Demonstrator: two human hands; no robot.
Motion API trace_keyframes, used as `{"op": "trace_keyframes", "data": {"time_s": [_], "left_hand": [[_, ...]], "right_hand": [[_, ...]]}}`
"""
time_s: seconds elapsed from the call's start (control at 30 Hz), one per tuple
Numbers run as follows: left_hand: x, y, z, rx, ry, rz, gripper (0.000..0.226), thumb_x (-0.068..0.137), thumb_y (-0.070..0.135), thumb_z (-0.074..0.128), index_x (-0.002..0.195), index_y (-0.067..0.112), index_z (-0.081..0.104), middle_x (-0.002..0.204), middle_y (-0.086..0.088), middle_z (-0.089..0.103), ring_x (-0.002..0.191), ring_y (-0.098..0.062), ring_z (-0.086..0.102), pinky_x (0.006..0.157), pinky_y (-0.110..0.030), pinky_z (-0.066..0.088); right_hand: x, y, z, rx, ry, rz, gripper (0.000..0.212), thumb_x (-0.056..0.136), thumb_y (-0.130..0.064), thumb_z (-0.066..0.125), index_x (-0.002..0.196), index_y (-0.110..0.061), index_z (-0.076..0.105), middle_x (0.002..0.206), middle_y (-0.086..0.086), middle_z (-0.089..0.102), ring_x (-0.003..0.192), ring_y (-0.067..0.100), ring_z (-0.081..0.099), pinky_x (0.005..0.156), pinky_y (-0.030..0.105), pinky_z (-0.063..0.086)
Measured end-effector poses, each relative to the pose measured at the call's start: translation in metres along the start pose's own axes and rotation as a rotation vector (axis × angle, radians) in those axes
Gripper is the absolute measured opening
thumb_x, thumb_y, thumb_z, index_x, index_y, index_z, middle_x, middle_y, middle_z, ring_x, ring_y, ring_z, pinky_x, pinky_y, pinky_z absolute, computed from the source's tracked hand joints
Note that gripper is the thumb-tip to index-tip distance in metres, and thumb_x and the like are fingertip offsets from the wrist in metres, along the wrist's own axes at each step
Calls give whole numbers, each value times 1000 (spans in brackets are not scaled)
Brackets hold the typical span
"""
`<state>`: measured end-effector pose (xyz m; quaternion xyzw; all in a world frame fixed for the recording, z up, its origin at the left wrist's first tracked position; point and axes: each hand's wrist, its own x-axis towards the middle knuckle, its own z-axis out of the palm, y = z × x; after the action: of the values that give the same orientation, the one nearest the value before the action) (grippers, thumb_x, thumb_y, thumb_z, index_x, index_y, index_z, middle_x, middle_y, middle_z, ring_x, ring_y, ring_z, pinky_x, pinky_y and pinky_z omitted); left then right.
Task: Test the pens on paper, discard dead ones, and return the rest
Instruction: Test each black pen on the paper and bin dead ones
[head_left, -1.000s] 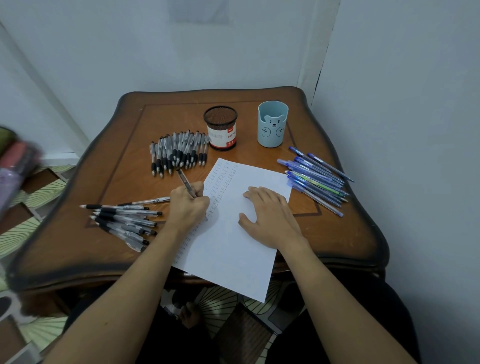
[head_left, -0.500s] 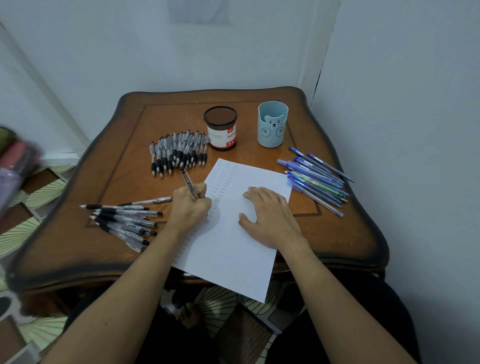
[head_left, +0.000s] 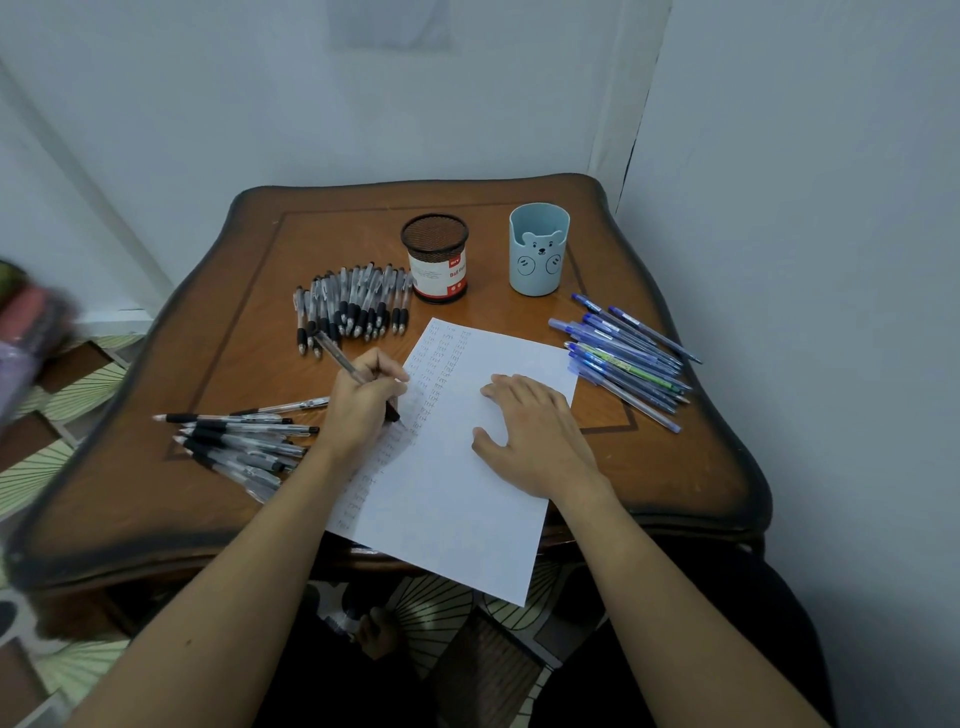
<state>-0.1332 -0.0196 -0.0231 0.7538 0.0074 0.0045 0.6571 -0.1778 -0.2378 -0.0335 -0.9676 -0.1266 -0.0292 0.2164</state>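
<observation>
Our left hand (head_left: 363, 402) has tipped the pen (head_left: 337, 357) further leftward than a second ago, pinching it with the tip on the paper (head_left: 441, 499). Our right hand (head_left: 535, 436) lies spread flat on the sheet. The brown wooden worktop (head_left: 156, 493) fills a corner of pale walls (head_left: 467, 104). The pen is clear with a black grip, above columns of small marks.

I'm looking down on a brown wooden table (head_left: 249, 332) with a dark, wavy rim and a thin dark inlay line, set in a corner. The far wall (head_left: 363, 104) and the right wall (head_left: 805, 208) are plain pale grey-blue, softly and evenly lit. A dark crack (head_left: 631, 156) runs down near the corner. Left and near, the floor (head_left: 78, 384) shows green fan-patterned tiles among brown ones.
</observation>
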Motion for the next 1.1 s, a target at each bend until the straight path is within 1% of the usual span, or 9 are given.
{"op": "trace_keyframes", "data": {"time_s": [0.13, 0.2, 0.27, 0.43, 0.57, 0.83, 0.93, 1.03, 1.1], "left_hand": [[1, 5, 2, -35, -5, -19, 10, 105, 20, 49, 96, 18, 52, 62, 0, 41, 42, -11, 36, 42, -27, 33], [0, 9, 4, -22, 5, -37, 31, 102, 49, 45, 100, 19, 50, 59, -1, 40, 41, -13, 36, 38, -26, 32], [0, 10, 5, 27, 37, -20, 44, 98, 57, 40, 104, 17, 57, 54, -2, 44, 41, -15, 41, 40, -27, 35], [-1, 9, 3, 123, 157, 107, 34, 104, 40, 49, 97, 12, 67, 52, -2, 54, 46, -19, 53, 44, -27, 44], [8, 15, -8, 103, 245, 105, 34, 101, 33, 60, 94, 0, 62, 62, -16, 60, 44, -22, 59, 41, -29, 50], [46, 23, -30, 312, 437, -50, 45, 100, 50, 53, 86, 10, 67, 67, -5, 64, 53, -21, 62, 65, -38, 61], [66, 21, -37, 417, 536, -148, 50, 106, 38, 42, 72, 6, 63, 95, -15, 69, 71, -23, 58, 78, -38, 54], [76, 29, -38, 436, 568, -263, 38, 104, 14, 36, 119, -12, 60, 146, -23, 42, 115, -32, 55, 103, -41, 46], [80, 32, -40, 483, 570, -293, 35, 96, 1, 40, 123, -13, 57, 148, -24, 36, 123, -35, 49, 106, -42, 42]], "right_hand": [[0, 0, 0, -2, -4, 0, 54, 98, -49, 47, 146, -24, 42, 156, -5, 37, 145, 13, 28, 120, 35, 15], [0, 0, 0, -3, -5, -1, 55, 98, -49, 47, 146, -24, 42, 156, -5, 36, 145, 13, 27, 121, 35, 14], [0, 0, 0, -4, 0, -2, 54, 97, -49, 47, 146, -24, 43, 156, -5, 37, 145, 13, 28, 121, 36, 15], [0, 0, 0, -5, -10, 3, 55, 98, -49, 47, 146, -24, 42, 156, -6, 36, 146, 13, 27, 121, 36, 14], [0, 0, 0, 2, -8, 3, 55, 98, -49, 48, 146, -24, 42, 157, -6, 36, 146, 13, 27, 121, 36, 14], [1, 1, 1, 2, 5, 4, 55, 97, -49, 47, 145, -25, 42, 156, -7, 36, 145, 10, 26, 120, 34, 14], [1, 1, 1, 6, 5, 4, 55, 97, -49, 47, 145, -25, 42, 156, -7, 36, 145, 11, 26, 120, 34, 13], [1, 2, 2, 6, 5, 2, 54, 97, -49, 47, 145, -25, 42, 156, -7, 36, 145, 10, 26, 121, 33, 13], [1, 2, 2, 8, 5, 2, 54, 97, -50, 48, 145, -26, 42, 156, -8, 36, 145, 10, 26, 121, 33, 13]]}}
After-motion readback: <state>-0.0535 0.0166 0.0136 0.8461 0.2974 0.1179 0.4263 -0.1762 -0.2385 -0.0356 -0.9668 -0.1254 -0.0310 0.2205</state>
